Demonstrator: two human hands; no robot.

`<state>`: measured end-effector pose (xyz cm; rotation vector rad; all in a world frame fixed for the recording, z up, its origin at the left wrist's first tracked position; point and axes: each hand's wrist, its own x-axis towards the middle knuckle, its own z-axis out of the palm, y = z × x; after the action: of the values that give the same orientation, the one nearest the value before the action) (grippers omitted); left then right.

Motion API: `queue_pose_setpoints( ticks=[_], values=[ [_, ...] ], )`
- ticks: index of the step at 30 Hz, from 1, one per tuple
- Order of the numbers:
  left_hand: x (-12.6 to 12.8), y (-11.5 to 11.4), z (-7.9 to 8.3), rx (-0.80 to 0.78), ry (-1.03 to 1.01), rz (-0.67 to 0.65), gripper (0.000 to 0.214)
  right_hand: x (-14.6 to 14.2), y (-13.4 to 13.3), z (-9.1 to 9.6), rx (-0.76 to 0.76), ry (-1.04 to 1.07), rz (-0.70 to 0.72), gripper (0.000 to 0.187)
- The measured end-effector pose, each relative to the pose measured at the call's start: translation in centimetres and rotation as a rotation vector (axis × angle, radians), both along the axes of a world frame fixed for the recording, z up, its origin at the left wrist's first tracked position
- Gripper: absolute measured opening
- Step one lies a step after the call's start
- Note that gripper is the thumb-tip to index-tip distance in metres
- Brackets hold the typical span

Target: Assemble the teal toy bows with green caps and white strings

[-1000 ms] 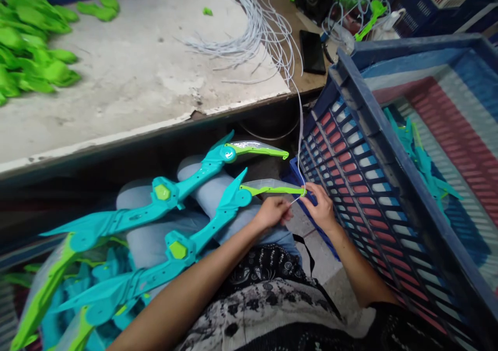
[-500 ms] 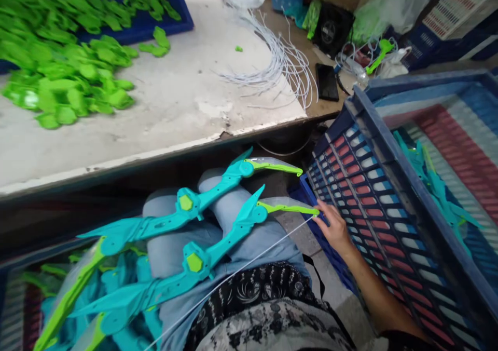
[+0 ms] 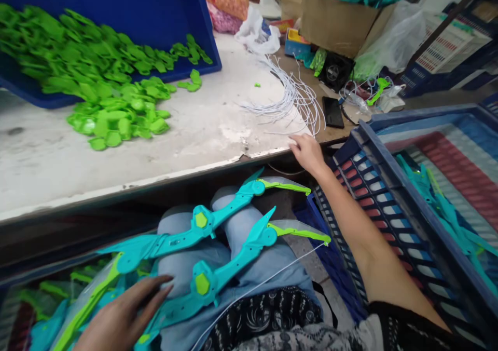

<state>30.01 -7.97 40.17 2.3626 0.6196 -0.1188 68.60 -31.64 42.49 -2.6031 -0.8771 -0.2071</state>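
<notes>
Two turquoise toy bows with lime-green tips lie across my lap, a far bow (image 3: 175, 244) and a near bow (image 3: 229, 268). A white string (image 3: 264, 275) runs from the right tip of the near bow down toward the lower left. My left hand (image 3: 124, 314) is over the near bow's left limb, fingers stretched and slightly apart; whether it touches is unclear. My right hand (image 3: 309, 154) reaches to the table's front edge, beside a loose bundle of white strings (image 3: 290, 99). Its fingers are partly extended, and nothing shows in them.
Lime-green plastic pieces (image 3: 120, 115) spill from a tilted blue bin (image 3: 136, 8) onto the white table (image 3: 202, 127). At right stands a blue crate (image 3: 424, 113) with turquoise bows inside. More bow parts fill a container at lower left. A phone (image 3: 332, 112) and a cardboard box (image 3: 336, 24) sit behind.
My right hand has let go of the near bow's right tip and moved up to the table edge by the strings. My left hand has come into view. The view has tilted upward.
</notes>
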Motion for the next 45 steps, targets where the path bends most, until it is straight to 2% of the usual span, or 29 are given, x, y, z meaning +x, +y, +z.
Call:
queue_pose_setpoints(
  ticks=[2,4,7,9,12,15,17,19,21,23,26,28,31,37,42,45],
  values=[
    [3.6,-1.1,0.4,-0.072,-0.065,-0.031,0.028,2.5,3.5,0.3,-0.105,0.084,-0.01,0.034],
    [7.3,-2.5,0.3,-0.141,-0.124,-0.1,0.034,3.8,5.6,0.6,-0.188,0.121,0.002,0.028],
    [11.9,-4.8,-1.1,-0.218,-0.2,-0.162,0.039,3.6,5.5,1.2,-0.17,0.132,0.067,0.016],
    [13.5,-6.4,-2.6,-0.308,-0.187,-0.219,0.043,2.3,3.6,1.5,-0.017,0.174,0.118,0.013],
    [13.8,-8.3,-4.2,-0.466,-0.08,-0.329,0.049,-0.7,-0.8,0.8,0.35,0.344,0.095,0.018],
    [13.4,-9.2,-4.3,-0.596,0.036,-0.402,0.048,-4.2,-5.4,-1.3,0.666,0.641,-0.049,0.035],
    [14.0,-9.3,-4.1,-0.672,0.109,-0.447,0.042,-6.2,-7.7,-3.1,0.773,0.809,-0.159,0.043],
    [15.6,-9.7,-4.2,-0.706,0.122,-0.416,0.035,-7.6,-9.1,-4.8,0.807,0.865,-0.256,0.038],
    [18.1,-10.8,-4.8,-0.776,0.122,-0.302,0.028,-8.5,-9.8,-6.1,0.826,0.801,-0.335,0.033],
    [20.8,-12.4,-5.9,-0.925,0.158,-0.155,0.023,-8.9,-9.9,-7.1,0.865,0.686,-0.385,0.03],
    [23.9,-15.2,-7.6,-1.156,0.227,0.044,0.014,-9.0,-9.8,-8.0,0.868,0.551,-0.383,0.026],
    [25.1,-16.6,-8.4,-1.232,0.244,0.106,0.011,-9.0,-9.7,-8.3,0.829,0.498,-0.353,0.023],
    [25.8,-17.7,-8.9,-1.273,0.254,0.104,0.011,-8.9,-9.7,-8.8,0.825,0.474,-0.333,0.021],
    [26.3,-18.2,-9.1,-1.315,0.261,0.095,0.013,-8.7,-9.5,-9.5,0.86,0.515,-0.342,0.021],
    [26.5,-18.5,-9.2,-1.333,0.26,0.087,0.019,-8.9,-9.6,-9.1,0.766,0.474,-0.288,0.019],
    [26.6,-18.6,-9.3,-1.35,0.263,0.068,0.014,-9.0,-9.8,-8.6,0.693,0.419,-0.252,0.018]
  ],
)
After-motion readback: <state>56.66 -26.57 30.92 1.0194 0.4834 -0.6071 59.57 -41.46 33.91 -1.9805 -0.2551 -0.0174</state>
